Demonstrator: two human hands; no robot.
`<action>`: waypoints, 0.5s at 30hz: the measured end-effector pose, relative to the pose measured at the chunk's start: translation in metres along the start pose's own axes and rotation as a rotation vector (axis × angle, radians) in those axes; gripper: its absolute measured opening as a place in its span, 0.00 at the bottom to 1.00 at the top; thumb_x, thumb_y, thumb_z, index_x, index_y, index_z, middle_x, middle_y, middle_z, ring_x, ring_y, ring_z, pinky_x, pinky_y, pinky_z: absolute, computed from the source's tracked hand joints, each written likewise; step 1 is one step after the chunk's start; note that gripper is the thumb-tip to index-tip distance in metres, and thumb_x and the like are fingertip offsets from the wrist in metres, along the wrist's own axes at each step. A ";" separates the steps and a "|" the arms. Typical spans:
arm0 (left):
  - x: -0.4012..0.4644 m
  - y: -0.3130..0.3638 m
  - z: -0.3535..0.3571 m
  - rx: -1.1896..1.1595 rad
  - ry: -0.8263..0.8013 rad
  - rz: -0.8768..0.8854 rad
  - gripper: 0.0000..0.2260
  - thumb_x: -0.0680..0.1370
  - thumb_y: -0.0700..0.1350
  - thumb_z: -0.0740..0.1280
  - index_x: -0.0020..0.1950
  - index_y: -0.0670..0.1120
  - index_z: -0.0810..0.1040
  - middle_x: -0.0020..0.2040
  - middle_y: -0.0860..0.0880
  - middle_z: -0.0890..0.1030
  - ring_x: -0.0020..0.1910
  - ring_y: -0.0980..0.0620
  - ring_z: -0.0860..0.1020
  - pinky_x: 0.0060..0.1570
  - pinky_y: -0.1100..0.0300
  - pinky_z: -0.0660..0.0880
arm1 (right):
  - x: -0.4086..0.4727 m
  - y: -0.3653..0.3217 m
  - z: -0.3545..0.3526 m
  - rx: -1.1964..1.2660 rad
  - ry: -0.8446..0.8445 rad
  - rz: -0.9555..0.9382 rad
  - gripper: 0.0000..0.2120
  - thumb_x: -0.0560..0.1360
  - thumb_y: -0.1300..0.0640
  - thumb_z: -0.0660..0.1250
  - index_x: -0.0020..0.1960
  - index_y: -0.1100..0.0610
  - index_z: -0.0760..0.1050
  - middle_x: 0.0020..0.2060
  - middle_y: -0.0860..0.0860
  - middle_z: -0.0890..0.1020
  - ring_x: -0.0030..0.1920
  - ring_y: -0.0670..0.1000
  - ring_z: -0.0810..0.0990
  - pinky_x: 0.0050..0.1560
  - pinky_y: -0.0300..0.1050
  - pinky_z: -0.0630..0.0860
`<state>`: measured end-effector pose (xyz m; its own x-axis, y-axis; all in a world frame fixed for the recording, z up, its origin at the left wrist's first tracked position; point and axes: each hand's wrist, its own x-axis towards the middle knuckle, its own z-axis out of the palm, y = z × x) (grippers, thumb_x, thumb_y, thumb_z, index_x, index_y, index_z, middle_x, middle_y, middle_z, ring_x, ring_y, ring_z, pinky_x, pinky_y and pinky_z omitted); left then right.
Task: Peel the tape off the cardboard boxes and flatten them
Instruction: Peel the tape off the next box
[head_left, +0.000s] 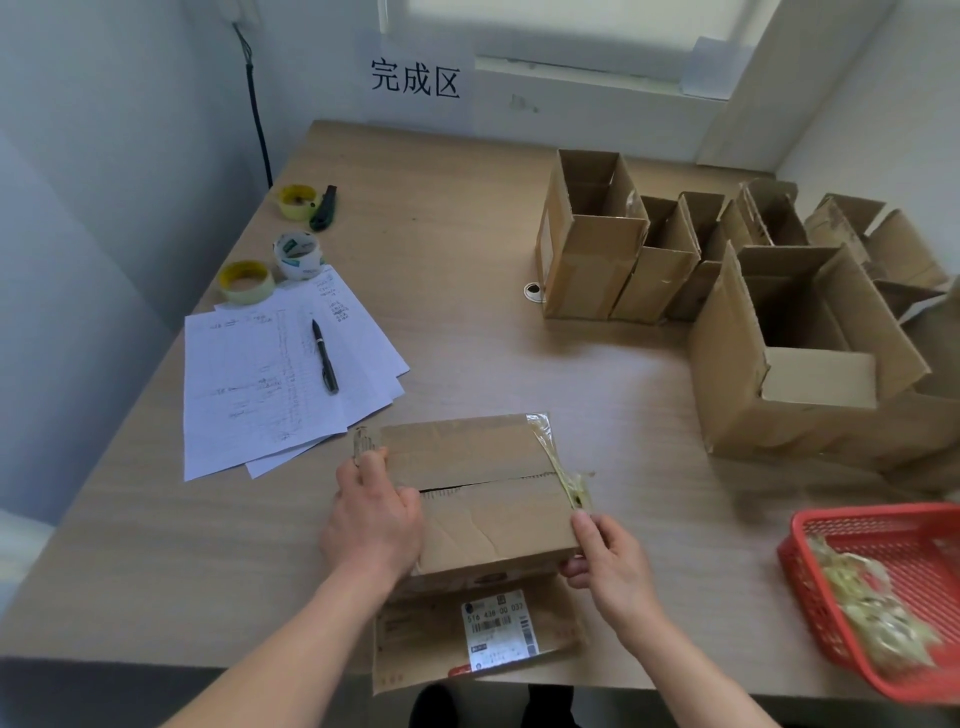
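Room: pale walls, a window ledge at the back, and a paper sign (415, 78) with three printed characters stuck above your wood-grain tabletop (156, 561).
Open boxes: a cluster of empty cardboard boxes (727, 291) stands at your far right, flaps up, packed side by side.
Current box: the closed cardboard box (478, 493) sits right in front of you at the near edge, its top seam showing, one flap with a shipping label (496, 631) hanging toward you.
Basket: a red basket (810, 571) at your near right holds crumpled tape scraps (872, 608).
Papers: handwritten sheets (260, 384) lie to your left, a black pen (325, 356) on top.
Left hand: your left hand (371, 519) rests on the box's left end, fingers curled over its edge.
Right hand: your right hand (605, 558) pinches the clear tape strip (558, 467), which runs along the box's right edge and is partly lifted.
Tape rolls: three tape rolls (296, 254) sit beyond the papers, a dark cutter (323, 209) beside the farthest.
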<state>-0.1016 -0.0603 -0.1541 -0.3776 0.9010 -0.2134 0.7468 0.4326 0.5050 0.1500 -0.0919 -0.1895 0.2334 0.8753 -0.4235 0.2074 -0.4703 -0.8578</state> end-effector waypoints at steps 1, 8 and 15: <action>0.000 -0.001 -0.001 0.002 0.003 -0.001 0.19 0.79 0.47 0.57 0.70 0.50 0.64 0.71 0.45 0.65 0.61 0.39 0.75 0.55 0.47 0.74 | 0.001 0.003 -0.002 0.041 0.033 0.041 0.12 0.82 0.51 0.62 0.50 0.59 0.78 0.34 0.57 0.83 0.31 0.52 0.81 0.33 0.48 0.79; 0.000 0.000 0.000 0.023 0.006 -0.004 0.18 0.79 0.48 0.57 0.69 0.49 0.64 0.69 0.45 0.65 0.61 0.39 0.74 0.54 0.46 0.74 | -0.010 0.008 -0.009 -0.127 0.100 -0.061 0.20 0.77 0.39 0.65 0.39 0.55 0.77 0.30 0.52 0.81 0.32 0.50 0.79 0.31 0.46 0.75; -0.001 0.001 -0.001 0.046 0.001 -0.002 0.18 0.79 0.48 0.57 0.70 0.50 0.64 0.69 0.45 0.65 0.62 0.39 0.74 0.55 0.46 0.74 | -0.002 -0.008 -0.012 -0.540 -0.008 -0.422 0.19 0.78 0.42 0.63 0.33 0.50 0.66 0.26 0.45 0.75 0.32 0.44 0.74 0.31 0.37 0.65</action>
<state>-0.1010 -0.0604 -0.1529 -0.3796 0.9002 -0.2134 0.7706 0.4353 0.4654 0.1595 -0.0917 -0.1778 0.0215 0.9958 -0.0886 0.7242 -0.0766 -0.6853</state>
